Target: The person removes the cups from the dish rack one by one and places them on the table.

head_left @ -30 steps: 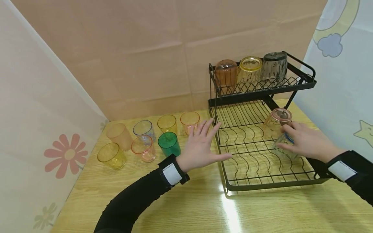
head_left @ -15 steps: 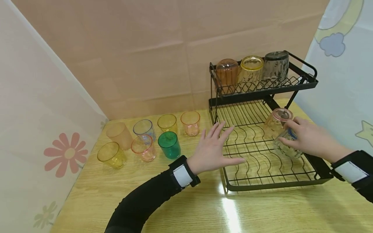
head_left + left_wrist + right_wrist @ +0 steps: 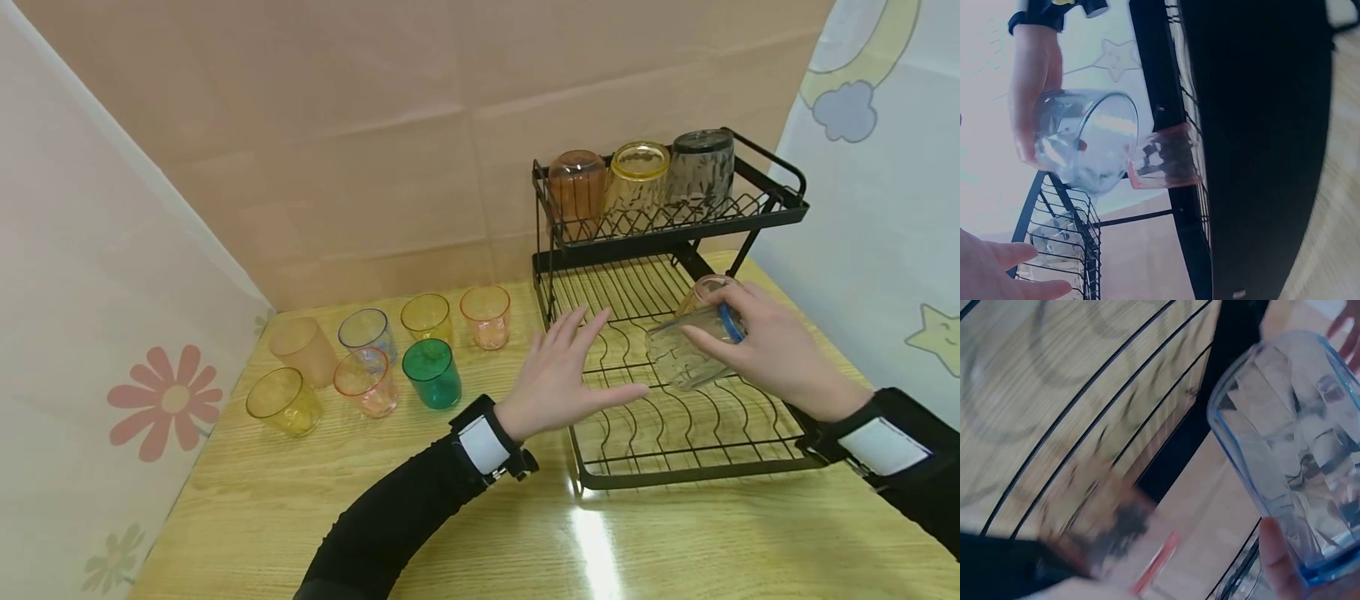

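Observation:
My right hand [image 3: 780, 354] grips a clear glass [image 3: 684, 357] with a blue base. The glass is tilted on its side over the rack's lower tier, its mouth facing left toward my other hand. Its faceted wall fills the right of the right wrist view. My left hand [image 3: 558, 375] holds nothing; its fingers are spread beside the rack's left edge, thumb pointing at the glass. Just behind the right hand, a pink glass [image 3: 703, 288] stands upside down on the lower tier, partly hidden by the fingers and the held glass.
The black two-tier dish rack [image 3: 697, 482] stands on the wooden table [image 3: 420, 517]. Upside down on its top tier are a brown glass [image 3: 576, 187], a yellow one [image 3: 637, 179] and a grey one [image 3: 702, 171]. Several coloured glasses, including a green one [image 3: 432, 375], stand at left.
My right hand has lifted the blue-based glass from the lower tier and tipped it sideways, its mouth turning left. My left hand has moved right, toward the glass, fingers still spread.

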### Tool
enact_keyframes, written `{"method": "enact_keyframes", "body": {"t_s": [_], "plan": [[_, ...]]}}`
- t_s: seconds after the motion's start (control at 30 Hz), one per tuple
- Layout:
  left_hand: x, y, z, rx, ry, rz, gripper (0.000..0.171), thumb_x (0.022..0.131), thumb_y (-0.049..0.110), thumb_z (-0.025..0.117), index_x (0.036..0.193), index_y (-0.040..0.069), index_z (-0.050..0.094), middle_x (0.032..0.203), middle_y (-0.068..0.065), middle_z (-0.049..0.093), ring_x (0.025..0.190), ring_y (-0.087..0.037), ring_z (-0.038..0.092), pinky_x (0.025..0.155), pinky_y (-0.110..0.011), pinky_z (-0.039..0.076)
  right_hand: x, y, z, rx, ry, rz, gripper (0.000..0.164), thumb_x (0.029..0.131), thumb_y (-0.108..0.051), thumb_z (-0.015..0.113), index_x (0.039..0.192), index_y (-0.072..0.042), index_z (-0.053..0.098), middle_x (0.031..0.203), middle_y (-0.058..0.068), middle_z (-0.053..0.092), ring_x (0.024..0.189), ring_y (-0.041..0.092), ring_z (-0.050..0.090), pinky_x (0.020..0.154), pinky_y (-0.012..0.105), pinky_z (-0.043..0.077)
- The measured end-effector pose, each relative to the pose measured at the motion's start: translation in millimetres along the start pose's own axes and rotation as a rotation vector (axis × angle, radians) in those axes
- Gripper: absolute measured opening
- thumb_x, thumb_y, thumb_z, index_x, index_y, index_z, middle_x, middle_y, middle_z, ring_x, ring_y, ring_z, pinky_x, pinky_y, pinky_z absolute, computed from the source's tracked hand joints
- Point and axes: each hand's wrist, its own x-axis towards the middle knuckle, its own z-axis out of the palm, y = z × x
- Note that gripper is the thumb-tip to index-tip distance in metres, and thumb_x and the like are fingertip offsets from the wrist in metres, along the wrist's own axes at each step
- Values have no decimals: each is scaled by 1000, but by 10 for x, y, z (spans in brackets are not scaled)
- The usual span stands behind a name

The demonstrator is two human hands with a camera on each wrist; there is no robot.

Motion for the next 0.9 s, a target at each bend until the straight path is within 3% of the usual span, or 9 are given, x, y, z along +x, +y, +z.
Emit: {"method": "enact_keyframes", "body": {"t_s": [0.1, 0.23, 0.3, 0.43, 0.6, 0.73, 0.9], "plan": [[6, 11, -17, -92, 9, -21, 93, 85, 66, 59, 157, 29, 14, 161, -1, 10, 145, -27, 14, 111, -57, 13, 30, -117, 51, 122, 44, 35, 31, 88, -14, 71, 112, 0, 59, 126, 19, 53, 107, 35, 50, 80, 36, 39], [2, 10, -56, -246, 37, -38, 88, 88, 58, 61, 157, 25, 17, 161, -1, 15, 145, -24, 16, 111, -57, 17, 59, -229, 112, 217, 75, 96, 30, 90, -14, 68, 115, 0, 58, 119, 14, 53, 97, 21, 48, 72, 18, 38], [-7, 3, -75, -338, 47, -51, 85, 90, 54, 61, 157, 24, 18, 160, 1, 16, 144, -21, 17, 110, -57, 20, 69, -274, 146, 275, 73, 135, 32, 92, -15, 65, 119, 0, 57, 116, 12, 51, 88, 14, 48, 65, 15, 40], [-37, -32, -100, -555, 57, -79, 79, 93, 51, 58, 156, 25, 18, 160, 5, 17, 144, -18, 18, 109, -57, 23, 101, -366, 227, 406, 73, 192, 31, 96, -17, 59, 122, -1, 55, 110, 5, 50, 82, 10, 49, 61, 17, 44], [-66, -96, -101, -816, 75, -137, 74, 94, 55, 51, 155, 26, 22, 157, -1, 24, 141, -20, 25, 109, -52, 27, 147, -471, 358, 524, 105, 224, 28, 99, -17, 56, 119, 1, 54, 107, -5, 53, 89, 11, 51, 68, 17, 43], [-61, -128, -88, -967, 129, -176, 70, 95, 51, 49, 153, 19, 28, 152, -12, 33, 137, -24, 34, 107, -47, 32, 178, -539, 467, 570, 119, 242, 30, 99, -18, 55, 120, 4, 54, 107, -5, 52, 89, 12, 49, 69, 20, 42], [-78, -130, -85, -1115, 199, -273, 69, 94, 49, 45, 152, 15, 29, 151, -11, 34, 137, -28, 34, 110, -54, 22, 224, -652, 603, 665, 135, 257, 32, 101, -20, 52, 120, 5, 52, 107, -1, 51, 90, 13, 48, 70, 21, 41]]}}
